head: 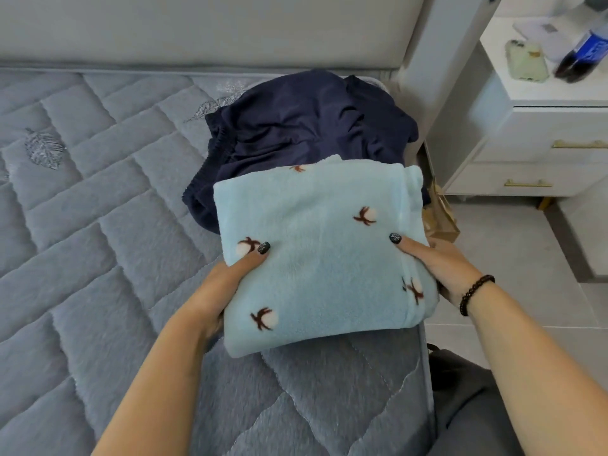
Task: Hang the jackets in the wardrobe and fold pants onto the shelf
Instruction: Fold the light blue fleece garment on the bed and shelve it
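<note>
A folded pair of light blue fleece pants with brown cotton-flower prints is held just above the grey quilted bed. My left hand grips its left edge, thumb on top. My right hand, with a dark bead bracelet at the wrist, grips its right edge the same way. My fingers go under the bundle and are hidden. Behind it lies a crumpled navy garment with an elastic waistband, partly covered by the blue bundle.
A white nightstand with gold drawer handles stands to the right of the bed, holding a phone and a dark soda bottle. A padded headboard runs behind the bed. A brown paper bag sits on the tiled floor.
</note>
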`<action>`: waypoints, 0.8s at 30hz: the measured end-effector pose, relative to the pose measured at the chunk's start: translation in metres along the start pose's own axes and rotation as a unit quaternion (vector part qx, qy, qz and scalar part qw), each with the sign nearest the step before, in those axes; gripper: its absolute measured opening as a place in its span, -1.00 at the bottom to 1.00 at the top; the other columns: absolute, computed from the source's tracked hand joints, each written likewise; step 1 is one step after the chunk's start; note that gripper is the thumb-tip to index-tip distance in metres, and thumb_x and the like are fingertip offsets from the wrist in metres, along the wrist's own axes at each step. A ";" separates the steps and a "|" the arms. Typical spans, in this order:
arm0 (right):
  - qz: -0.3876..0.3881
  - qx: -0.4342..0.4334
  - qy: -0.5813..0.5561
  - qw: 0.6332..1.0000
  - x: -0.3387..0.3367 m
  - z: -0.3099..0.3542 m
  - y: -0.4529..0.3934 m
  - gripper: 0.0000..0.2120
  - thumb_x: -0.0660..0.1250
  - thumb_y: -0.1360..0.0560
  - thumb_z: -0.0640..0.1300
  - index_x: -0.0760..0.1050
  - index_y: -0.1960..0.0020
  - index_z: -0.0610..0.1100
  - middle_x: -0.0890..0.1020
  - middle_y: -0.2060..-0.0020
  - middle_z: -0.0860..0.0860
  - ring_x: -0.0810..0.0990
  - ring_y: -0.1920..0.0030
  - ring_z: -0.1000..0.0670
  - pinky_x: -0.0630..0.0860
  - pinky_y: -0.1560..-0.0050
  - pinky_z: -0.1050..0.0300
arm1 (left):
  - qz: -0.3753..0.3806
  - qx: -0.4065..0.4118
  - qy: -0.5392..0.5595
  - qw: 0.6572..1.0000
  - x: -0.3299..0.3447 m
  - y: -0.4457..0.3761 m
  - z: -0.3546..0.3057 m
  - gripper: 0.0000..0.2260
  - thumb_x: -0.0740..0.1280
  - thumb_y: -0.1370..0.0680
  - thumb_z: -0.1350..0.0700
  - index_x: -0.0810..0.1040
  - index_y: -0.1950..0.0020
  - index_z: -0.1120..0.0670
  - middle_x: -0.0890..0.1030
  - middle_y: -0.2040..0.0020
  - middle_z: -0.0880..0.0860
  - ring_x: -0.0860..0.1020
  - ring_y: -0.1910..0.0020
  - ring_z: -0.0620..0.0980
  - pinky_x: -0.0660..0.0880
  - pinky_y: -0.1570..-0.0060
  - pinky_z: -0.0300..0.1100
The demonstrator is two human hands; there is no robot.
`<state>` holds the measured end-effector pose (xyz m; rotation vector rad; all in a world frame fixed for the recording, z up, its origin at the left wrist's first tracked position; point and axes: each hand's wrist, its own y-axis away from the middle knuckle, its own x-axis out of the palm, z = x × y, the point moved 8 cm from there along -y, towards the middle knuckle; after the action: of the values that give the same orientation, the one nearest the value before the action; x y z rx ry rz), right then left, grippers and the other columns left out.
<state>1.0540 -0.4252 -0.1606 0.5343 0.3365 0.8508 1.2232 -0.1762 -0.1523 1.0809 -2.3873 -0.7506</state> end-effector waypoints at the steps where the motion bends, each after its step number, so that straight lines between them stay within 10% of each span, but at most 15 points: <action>1: 0.018 0.019 -0.007 1.000 0.001 0.000 0.000 -0.53 0.47 -0.25 0.09 0.58 -0.10 -0.08 0.71 0.02 -0.04 0.68 0.04 -0.03 0.58 0.07 0.08 | 0.014 -0.011 0.015 1.000 0.001 0.000 0.001 -0.56 0.40 -0.40 -0.09 0.53 -0.24 0.02 0.70 -0.03 0.09 0.68 0.02 0.09 0.61 0.12 -0.02; 6: 0.107 0.078 -0.072 0.989 0.011 -0.007 0.013 -0.16 0.67 0.10 0.13 0.55 -0.13 -0.08 0.71 0.05 -0.11 0.71 0.12 -0.10 0.62 0.28 0.06 | 0.045 -0.031 0.029 0.998 0.006 0.003 0.005 -0.54 0.53 -0.37 -0.07 0.54 -0.20 0.05 0.71 0.01 0.13 0.70 0.10 0.11 0.63 0.24 -0.03; 10: 0.072 0.057 -0.099 0.991 -0.001 -0.014 0.037 -0.43 0.47 -0.22 0.03 0.52 -0.20 -0.08 0.71 0.04 -0.10 0.70 0.10 -0.09 0.64 0.22 0.04 | -0.012 0.019 -0.047 0.999 0.013 0.009 0.011 -0.60 0.46 -0.42 -0.13 0.56 -0.20 0.00 0.70 -0.04 0.08 0.68 0.03 0.10 0.58 -0.04 0.09; 15: 0.057 -0.046 -0.068 0.995 -0.015 0.020 0.088 -0.65 0.48 -0.35 -0.12 0.55 -0.12 -0.03 0.71 0.04 -0.04 0.70 0.06 -0.04 0.64 0.19 0.11 | -0.087 0.063 -0.022 0.994 0.020 0.039 0.017 -0.68 0.42 -0.45 -0.09 0.59 -0.14 0.01 0.71 0.05 0.04 0.68 0.07 0.07 0.57 0.08 -0.01; 24: -0.040 -0.097 -0.094 0.990 -0.077 0.022 0.213 -0.56 0.51 -0.22 0.07 0.62 -0.08 0.02 0.69 -0.03 -0.07 0.67 -0.03 -0.11 0.62 -0.02 -0.06 | 0.003 0.132 -0.055 0.990 0.093 0.112 -0.011 -0.74 0.39 -0.47 -0.06 0.61 -0.10 0.02 0.72 0.08 0.02 0.68 0.09 0.06 0.57 0.11 -0.02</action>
<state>0.8856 -0.3771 -0.0155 0.4141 0.1002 0.7405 1.1096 -0.1897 -0.0607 1.1590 -2.6392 -0.5138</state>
